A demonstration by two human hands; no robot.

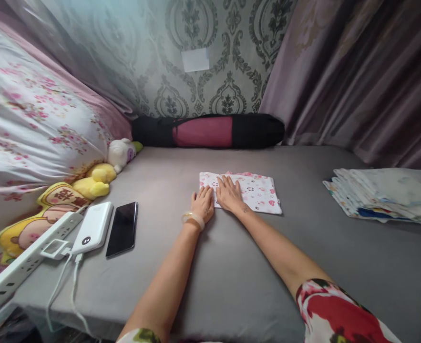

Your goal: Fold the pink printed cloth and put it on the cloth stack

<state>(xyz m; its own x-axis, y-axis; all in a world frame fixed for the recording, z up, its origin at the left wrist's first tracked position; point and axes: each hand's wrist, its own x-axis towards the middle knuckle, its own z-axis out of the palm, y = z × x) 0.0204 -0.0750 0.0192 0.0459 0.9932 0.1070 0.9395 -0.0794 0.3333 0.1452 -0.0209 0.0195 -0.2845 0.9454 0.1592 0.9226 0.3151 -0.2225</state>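
A folded white cloth with a pink and red print point(258, 193) lies flat on the grey-covered surface point(242, 267). My left hand point(202, 204) rests on the cloth's left end, fingers stretched forward; a pale bangle point(193, 220) circles its wrist. Just to its right, my right hand point(230, 194) lies flat on the cloth with its fingers extended. Neither hand grips anything. A bit of pink fabric shows behind the cloth's far edge. Both palms and the fabric beneath them are hidden.
A stack of folded cloths point(389, 195) sits at the right. Leftward lie a black phone point(122, 229), a white power bank point(93, 227) with cables, and a power strip point(31, 262). Plush toys point(95, 181) line the left side. A black and pink long bag point(203, 131) lies along the wall.
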